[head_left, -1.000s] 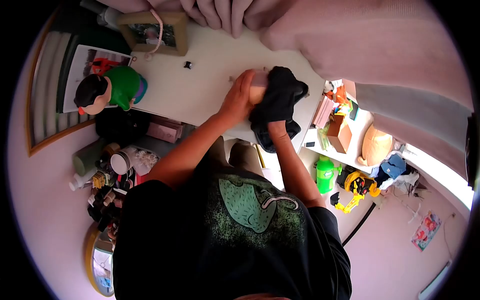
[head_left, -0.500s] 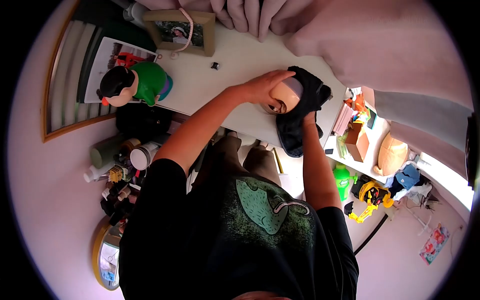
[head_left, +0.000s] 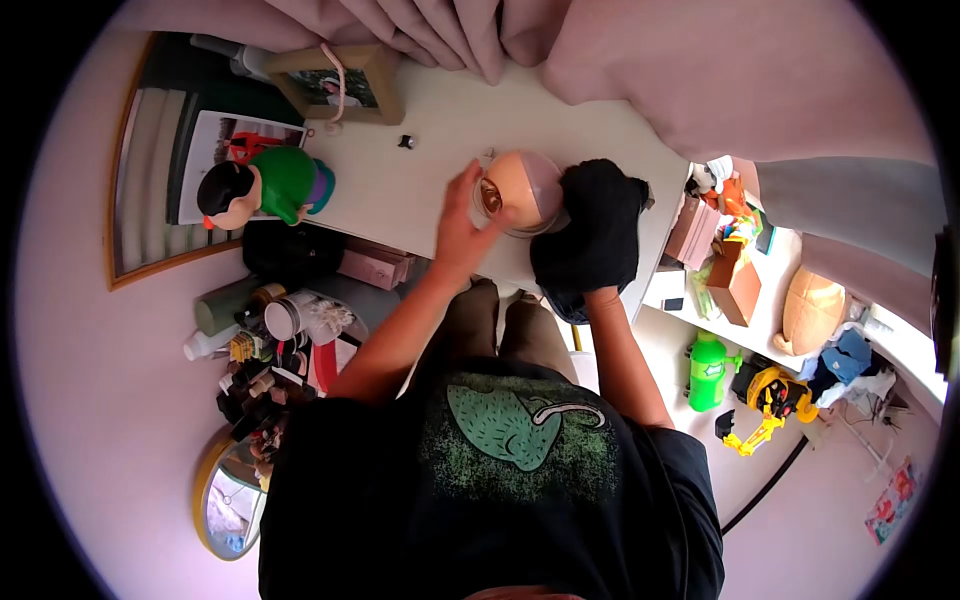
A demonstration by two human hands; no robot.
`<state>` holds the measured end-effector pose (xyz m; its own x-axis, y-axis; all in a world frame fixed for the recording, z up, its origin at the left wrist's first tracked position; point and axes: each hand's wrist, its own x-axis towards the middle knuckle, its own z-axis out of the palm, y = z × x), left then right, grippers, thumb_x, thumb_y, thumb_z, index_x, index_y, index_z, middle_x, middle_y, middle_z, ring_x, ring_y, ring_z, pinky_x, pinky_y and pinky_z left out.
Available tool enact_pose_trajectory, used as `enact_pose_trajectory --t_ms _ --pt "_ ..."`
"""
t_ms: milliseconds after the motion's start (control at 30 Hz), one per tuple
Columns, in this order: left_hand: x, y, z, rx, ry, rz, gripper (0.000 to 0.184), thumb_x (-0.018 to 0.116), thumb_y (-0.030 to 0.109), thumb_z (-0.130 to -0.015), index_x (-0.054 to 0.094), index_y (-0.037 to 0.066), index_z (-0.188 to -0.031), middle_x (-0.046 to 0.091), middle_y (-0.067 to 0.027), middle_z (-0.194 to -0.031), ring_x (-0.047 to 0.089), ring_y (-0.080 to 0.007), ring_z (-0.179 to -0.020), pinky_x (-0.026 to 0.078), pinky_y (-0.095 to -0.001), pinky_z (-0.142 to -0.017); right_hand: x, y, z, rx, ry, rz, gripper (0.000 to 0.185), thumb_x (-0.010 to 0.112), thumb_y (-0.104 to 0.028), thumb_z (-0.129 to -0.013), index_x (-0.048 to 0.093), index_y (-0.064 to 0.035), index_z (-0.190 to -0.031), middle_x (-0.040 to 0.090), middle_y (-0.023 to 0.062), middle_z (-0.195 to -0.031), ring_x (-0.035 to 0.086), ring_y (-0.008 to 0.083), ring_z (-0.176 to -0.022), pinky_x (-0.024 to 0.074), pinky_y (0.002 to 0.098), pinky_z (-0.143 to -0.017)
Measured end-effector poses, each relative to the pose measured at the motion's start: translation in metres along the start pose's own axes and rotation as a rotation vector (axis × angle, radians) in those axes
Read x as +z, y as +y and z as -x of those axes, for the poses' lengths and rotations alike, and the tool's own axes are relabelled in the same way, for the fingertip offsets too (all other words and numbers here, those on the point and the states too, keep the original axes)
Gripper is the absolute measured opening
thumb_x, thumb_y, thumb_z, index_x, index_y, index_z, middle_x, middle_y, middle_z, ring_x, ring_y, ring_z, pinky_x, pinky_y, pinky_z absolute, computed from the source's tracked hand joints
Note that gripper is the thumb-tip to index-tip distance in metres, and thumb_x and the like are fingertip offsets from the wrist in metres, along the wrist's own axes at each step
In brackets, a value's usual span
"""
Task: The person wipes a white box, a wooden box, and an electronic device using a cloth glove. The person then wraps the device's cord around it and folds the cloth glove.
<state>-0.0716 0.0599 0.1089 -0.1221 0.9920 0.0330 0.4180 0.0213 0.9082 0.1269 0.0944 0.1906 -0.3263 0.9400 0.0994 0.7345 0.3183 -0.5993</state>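
Note:
A round object (head_left: 526,188), peach on one side and mauve on the other, is over the white table (head_left: 425,185). My left hand (head_left: 466,222) is around its left side, slightly blurred, with the fingers at the far edge and the thumb on the near side. Clear material and a brown patch show between them. Black cloth (head_left: 600,215) lies against the object's right side. My right hand (head_left: 603,294) goes into or under this cloth; only the wrist area shows and the fingers are hidden.
A green-clad figurine (head_left: 285,180) and a picture frame (head_left: 385,88) stand at the table's left, with a small dark item (head_left: 406,142) nearby. Pink curtains (head_left: 700,80) hang behind. A shelf at right holds an open cardboard box (head_left: 735,285).
The black cloth has bunched up over my right hand and shifted off the round object, which shows more fully. My left hand has moved from its top to its left side. The view has shifted.

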Motion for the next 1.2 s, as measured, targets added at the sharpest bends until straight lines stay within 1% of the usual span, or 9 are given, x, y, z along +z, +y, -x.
enact_pose_trajectory --t_ms 300,433,700,733,833,867,900,1100,1200 --pt "0.029 0.014 0.006 0.054 0.106 -0.207 0.076 0.071 0.011 -0.076 0.03 0.002 -0.139 0.037 -0.0187 -0.133 0.045 -0.0345 -0.121 0.042 -0.0378 -0.098 0.056 0.017 -0.067 -0.376 -0.024 0.122 0.037 0.06 -0.025 -0.078 0.064 -0.0054 -0.109 0.063 0.0185 -0.104 0.058 0.0342 -0.103 0.0415 0.0433 -0.094" --pt "0.031 0.02 0.008 -0.124 0.061 -0.043 0.081 0.075 0.013 -0.072 0.03 0.003 -0.139 0.037 -0.0172 -0.133 0.046 -0.0342 -0.12 0.044 -0.0377 -0.097 0.094 0.075 -0.089 -0.192 -0.296 -0.558 0.045 0.061 -0.027 -0.08 0.059 -0.0043 -0.118 0.061 0.0186 -0.11 0.055 0.0333 -0.11 0.0392 0.0426 -0.098" --pt "0.023 0.014 0.007 -0.047 0.043 -0.1 0.095 0.083 0.032 -0.066 0.03 0.006 -0.141 0.038 -0.0134 -0.133 0.051 -0.0284 -0.111 0.048 -0.0347 -0.087 0.15 0.11 -0.028 -0.17 0.195 -0.789 0.047 0.062 -0.027 -0.08 0.057 -0.0036 -0.121 0.058 0.0184 -0.113 0.053 0.0335 -0.113 0.0392 0.0427 -0.098" --pt "0.024 0.013 0.006 -0.041 0.015 -0.093 0.092 0.082 0.028 -0.068 0.03 0.006 -0.141 0.038 -0.0135 -0.134 0.051 -0.0296 -0.112 0.048 -0.0354 -0.088 0.079 0.058 -0.02 -0.234 0.262 -0.275 0.047 0.06 -0.025 -0.081 0.054 -0.003 -0.123 0.055 0.0191 -0.119 0.05 0.0336 -0.116 0.0387 0.0437 -0.098" --pt "0.02 0.01 -0.001 0.021 -0.035 -0.145 0.086 0.079 0.018 -0.07 0.031 0.007 -0.14 0.037 -0.0137 -0.135 0.05 -0.0324 -0.115 0.047 -0.0369 -0.09 0.086 0.026 -0.012 -0.285 0.337 0.016 0.037 0.057 -0.024 -0.082 0.058 -0.0029 -0.113 0.058 0.0192 -0.112 0.053 0.0354 -0.108 0.0404 0.0453 -0.094" --pt "0.016 0.013 -0.001 0.088 -0.056 -0.201 0.083 0.076 0.013 -0.071 0.032 0.007 -0.14 0.037 -0.0139 -0.136 0.05 -0.034 -0.116 0.047 -0.0377 -0.092 0.067 0.005 -0.018 -0.272 0.048 0.163 0.044 0.058 -0.023 -0.081 0.057 -0.0045 -0.121 0.059 0.0164 -0.116 0.054 0.0354 -0.11 0.0375 0.0472 -0.099" --pt "0.011 0.019 -0.004 0.059 -0.099 -0.236 0.08 0.072 0.006 -0.071 0.032 0.006 -0.14 0.036 -0.015 -0.136 0.047 -0.0371 -0.12 0.046 -0.0394 -0.094 0.033 -0.004 -0.033 -0.395 0.123 0.005 0.025 0.058 -0.023 -0.077 0.062 -0.0054 -0.094 0.062 0.0162 -0.091 0.059 0.035 -0.088 0.0443 0.0467 -0.08" --pt "0.014 0.014 -0.006 -0.001 -0.123 -0.131 0.084 0.077 0.014 -0.07 0.031 0.005 -0.139 0.04 -0.013 -0.13 0.054 -0.0289 -0.106 0.049 -0.0358 -0.086 0.052 0.045 -0.084 -0.431 -0.325 -0.143 0.05 0.066 -0.026 -0.071 0.059 -0.0043 -0.116 0.06 0.0163 -0.113 0.059 0.0361 -0.099 0.0471 0.0383 -0.086" --pt "0.017 0.009 -0.001 0.036 -0.066 -0.169 0.094 0.083 0.033 -0.067 0.03 0.004 -0.14 0.04 -0.0129 -0.127 0.053 -0.0267 -0.101 0.047 -0.0348 -0.086 0.065 0.054 -0.062 -0.362 -0.046 -0.292 0.053 0.067 -0.026 -0.07 0.057 -0.0038 -0.118 0.06 0.017 -0.114 0.059 0.0358 -0.101 0.0467 0.0383 -0.088"
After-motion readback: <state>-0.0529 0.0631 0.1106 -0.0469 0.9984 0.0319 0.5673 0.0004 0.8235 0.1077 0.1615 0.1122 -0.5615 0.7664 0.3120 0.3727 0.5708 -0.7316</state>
